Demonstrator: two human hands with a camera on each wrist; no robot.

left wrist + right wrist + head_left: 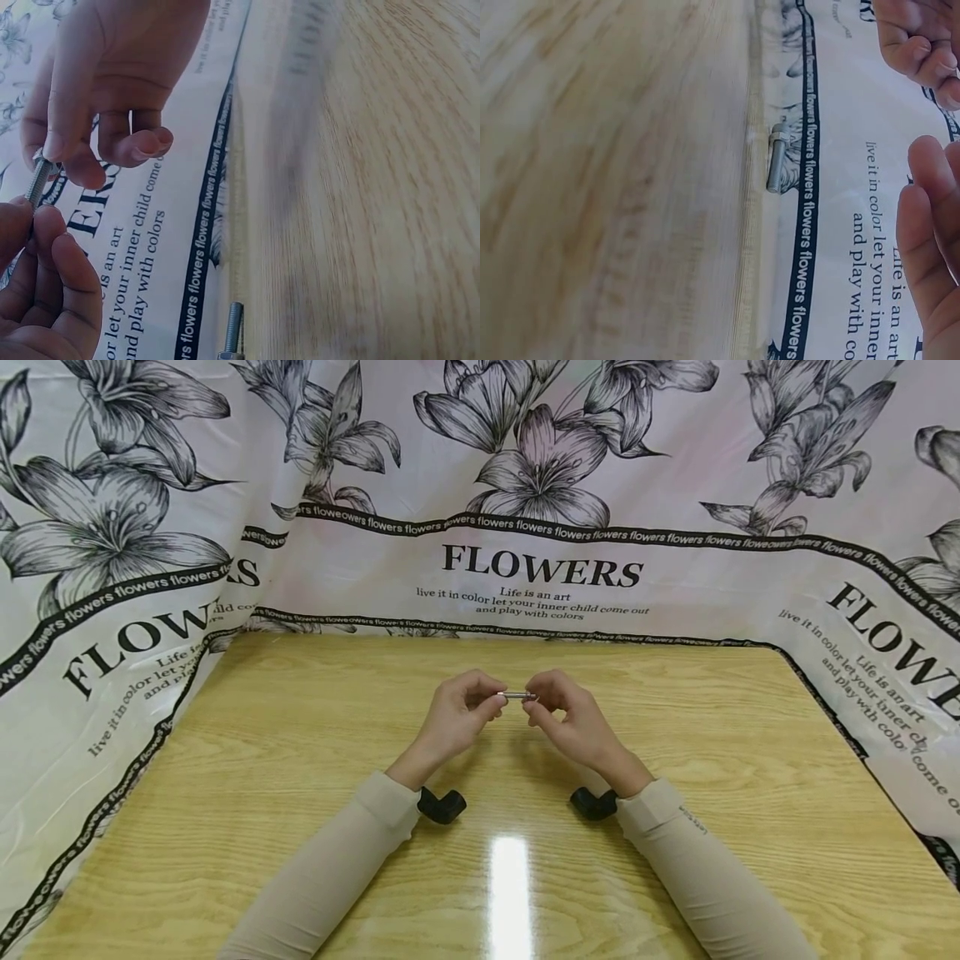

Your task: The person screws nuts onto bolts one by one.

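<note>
A small metal bolt point(514, 695) is held sideways between the two hands, above the middle of the table. My left hand point(459, 717) pinches its left end between thumb and fingers. At the other end, the thumb and fingers of my right hand point(573, 718) pinch around what looks like a nut, mostly hidden by the fingertips. In the left wrist view the threaded shank point(36, 186) shows between both sets of fingers. A metal bolt with a nut point(777, 159) also appears near the table's far edge in the right wrist view, apart from the fingers.
Under the hands spreads a wood-grain table point(300, 727) with a bright light reflection near its front. White cloth point(360, 568) printed with flowers and lettering walls it at the back and sides. Black curved pieces point(442, 807) sit at both wrists, beside the beige sleeves.
</note>
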